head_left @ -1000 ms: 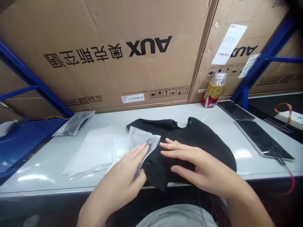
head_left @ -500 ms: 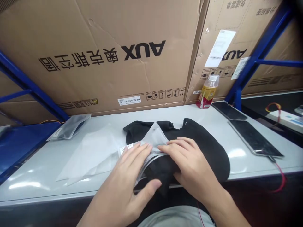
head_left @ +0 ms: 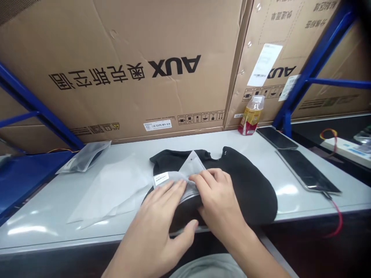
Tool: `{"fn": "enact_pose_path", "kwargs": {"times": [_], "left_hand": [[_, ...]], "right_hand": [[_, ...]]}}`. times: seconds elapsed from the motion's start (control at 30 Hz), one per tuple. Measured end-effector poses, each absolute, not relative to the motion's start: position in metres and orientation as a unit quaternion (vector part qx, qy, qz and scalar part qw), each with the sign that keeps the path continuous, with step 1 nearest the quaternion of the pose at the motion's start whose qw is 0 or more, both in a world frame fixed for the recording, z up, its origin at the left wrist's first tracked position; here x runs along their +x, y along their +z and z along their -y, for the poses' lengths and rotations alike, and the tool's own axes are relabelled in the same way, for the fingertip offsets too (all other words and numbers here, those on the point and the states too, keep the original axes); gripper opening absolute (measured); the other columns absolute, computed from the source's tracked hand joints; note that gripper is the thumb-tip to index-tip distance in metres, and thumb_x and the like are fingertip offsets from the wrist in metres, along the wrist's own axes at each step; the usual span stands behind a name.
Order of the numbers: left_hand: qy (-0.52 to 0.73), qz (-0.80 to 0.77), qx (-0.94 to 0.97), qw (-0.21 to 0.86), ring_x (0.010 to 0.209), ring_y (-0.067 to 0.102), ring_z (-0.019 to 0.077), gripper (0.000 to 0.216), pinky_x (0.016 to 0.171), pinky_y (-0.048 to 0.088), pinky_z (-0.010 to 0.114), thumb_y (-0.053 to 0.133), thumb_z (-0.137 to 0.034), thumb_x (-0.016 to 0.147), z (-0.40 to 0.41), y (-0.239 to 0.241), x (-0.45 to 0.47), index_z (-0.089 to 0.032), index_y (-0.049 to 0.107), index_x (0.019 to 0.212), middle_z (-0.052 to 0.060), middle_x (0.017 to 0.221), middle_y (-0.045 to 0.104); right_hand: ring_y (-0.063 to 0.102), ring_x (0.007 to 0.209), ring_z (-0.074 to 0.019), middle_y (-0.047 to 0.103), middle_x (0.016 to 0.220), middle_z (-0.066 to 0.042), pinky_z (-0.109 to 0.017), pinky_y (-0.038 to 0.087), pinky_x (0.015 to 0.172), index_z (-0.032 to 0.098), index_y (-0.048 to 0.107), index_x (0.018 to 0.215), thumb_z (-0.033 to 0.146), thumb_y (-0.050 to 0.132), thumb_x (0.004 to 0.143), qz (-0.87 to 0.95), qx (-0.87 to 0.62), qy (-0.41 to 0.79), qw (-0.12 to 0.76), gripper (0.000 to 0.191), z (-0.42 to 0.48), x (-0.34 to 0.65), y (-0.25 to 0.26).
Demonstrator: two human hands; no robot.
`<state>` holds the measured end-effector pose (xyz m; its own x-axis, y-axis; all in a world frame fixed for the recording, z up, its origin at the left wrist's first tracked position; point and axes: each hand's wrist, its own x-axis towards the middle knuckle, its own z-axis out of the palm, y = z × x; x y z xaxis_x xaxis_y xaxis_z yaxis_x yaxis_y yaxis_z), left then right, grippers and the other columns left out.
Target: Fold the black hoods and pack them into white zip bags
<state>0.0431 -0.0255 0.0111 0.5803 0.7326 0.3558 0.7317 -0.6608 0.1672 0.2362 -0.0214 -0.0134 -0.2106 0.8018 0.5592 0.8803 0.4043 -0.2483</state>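
Observation:
A black padded fabric piece (head_left: 249, 189) with a curved, wide shape lies on the table's front part; I cannot tell its exact kind. Over its near side is a frosted plastic bag (head_left: 191, 165) with a small white label (head_left: 161, 178) and a raised corner pointing away from me. My left hand (head_left: 162, 216) rests flat on the bag, fingers stretched out and thumb apart. Beside it, my right hand (head_left: 216, 197) has its fingers curled over the bag's edge, the thumb mostly hidden underneath. Black fabric shows between both hands, below the bag's rim.
Flat frosted bags (head_left: 107, 189) lie to the left, with another clear bag (head_left: 87, 156) behind them. A drink bottle (head_left: 251, 116) and two phones (head_left: 308, 170) (head_left: 276, 138) stand or lie at the right, one phone cabled. Large cartons (head_left: 124, 34) back the table between blue frame posts (head_left: 37, 104).
My right hand has shifted slightly left and its fingers have curled in more. The bag now reaches further over the black fabric, and its label shows more fully. The view has tilted slightly.

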Motion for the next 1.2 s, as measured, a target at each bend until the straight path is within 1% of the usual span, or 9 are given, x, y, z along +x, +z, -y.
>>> {"fn": "enact_pose_path", "kwargs": {"times": [0.17,0.33,0.47,0.67,0.77,0.87,0.97,1.1,1.2], "left_hand": [[0.217,-0.414,0.884,-0.021,0.131,0.067,0.03,0.046,0.11,0.057,0.05,0.047,-0.013,0.101,0.015,0.0,0.048,-0.019,0.06,0.145,0.01,0.143,0.07],[0.26,-0.387,0.884,-0.037,0.134,0.065,0.0245,0.059,0.114,0.054,0.045,0.037,-0.001,0.099,0.013,-0.002,0.053,-0.022,0.055,0.15,0.005,0.146,0.068],[0.247,-0.402,0.881,-0.034,0.135,0.062,0.0327,0.049,0.11,0.055,0.055,0.052,-0.017,0.101,0.013,-0.002,0.057,-0.02,0.055,0.15,0.009,0.148,0.065],[0.187,-0.4,0.897,0.019,0.145,0.055,0.0295,0.075,0.118,0.052,0.052,0.049,0.0,0.087,0.006,-0.008,0.048,-0.024,0.048,0.157,0.006,0.157,0.058],[0.225,-0.407,0.885,0.02,0.141,0.059,0.0254,0.079,0.118,0.052,0.047,0.04,0.005,0.085,0.006,-0.012,0.048,-0.024,0.048,0.158,0.006,0.154,0.06],[0.216,-0.405,0.888,0.024,0.144,0.056,0.0257,0.08,0.12,0.05,0.048,0.042,0.005,0.086,0.01,-0.013,0.05,-0.026,0.045,0.16,0.005,0.158,0.057],[0.173,-0.39,0.903,0.046,0.152,0.045,0.0268,0.082,0.123,0.044,0.051,0.052,0.001,0.091,0.014,-0.008,0.044,-0.031,0.036,0.165,0.003,0.165,0.047],[0.097,-0.36,0.922,0.106,0.158,0.028,0.0319,0.1,0.122,0.043,0.056,0.079,-0.016,0.088,0.011,0.009,0.017,-0.04,0.025,0.168,0.002,0.17,0.036],[0.09,-0.356,0.922,0.123,0.157,0.034,0.0306,0.094,0.122,0.042,0.055,0.072,-0.004,0.087,0.004,0.017,-0.005,-0.045,0.035,0.163,-0.001,0.167,0.042]], "right_hand": [[0.056,0.123,-0.0279,0.068,0.131,-0.009,-0.042,0.046,0.099,0.019,0.06,0.131,-0.005,0.055,0.087,0.838,-0.463,-0.039,0.287,0.051,0.017,0.255,-0.008],[0.064,0.093,-0.0212,0.074,0.102,-0.003,-0.038,0.045,0.085,0.022,0.068,0.108,-0.007,0.049,0.09,0.804,-0.505,-0.056,0.309,0.039,0.014,0.27,-0.008],[0.064,0.088,-0.0213,0.073,0.099,-0.004,-0.037,0.046,0.078,0.021,0.068,0.104,-0.011,0.045,0.082,0.776,-0.548,-0.04,0.309,0.045,0.013,0.273,-0.014],[0.057,0.137,-0.0272,0.064,0.145,-0.008,-0.046,0.051,0.11,0.026,0.058,0.142,0.012,0.062,0.091,0.821,-0.488,0.071,0.288,0.052,0.026,0.295,-0.013],[0.057,0.138,-0.0308,0.068,0.141,-0.009,-0.05,0.051,0.109,0.026,0.061,0.14,0.028,0.072,0.094,0.824,-0.48,0.041,0.299,0.047,0.028,0.29,-0.012],[0.069,0.114,-0.0254,0.075,0.124,-0.008,-0.044,0.055,0.097,0.024,0.069,0.126,0.011,0.062,0.098,0.829,-0.472,-0.003,0.3,0.032,0.02,0.282,-0.014],[0.069,0.1,-0.0217,0.076,0.116,-0.005,-0.04,0.054,0.087,0.024,0.071,0.118,-0.004,0.052,0.094,0.826,-0.485,-0.007,0.288,0.042,0.013,0.284,-0.018],[0.065,0.111,-0.0234,0.072,0.122,-0.005,-0.042,0.054,0.094,0.025,0.069,0.123,-0.01,0.048,0.086,0.82,-0.497,0.066,0.275,0.055,0.018,0.294,-0.014],[0.058,0.13,-0.0249,0.064,0.139,-0.005,-0.044,0.051,0.106,0.03,0.062,0.134,0.002,0.057,0.091,0.825,-0.469,0.126,0.288,0.052,0.028,0.294,-0.006]]}}
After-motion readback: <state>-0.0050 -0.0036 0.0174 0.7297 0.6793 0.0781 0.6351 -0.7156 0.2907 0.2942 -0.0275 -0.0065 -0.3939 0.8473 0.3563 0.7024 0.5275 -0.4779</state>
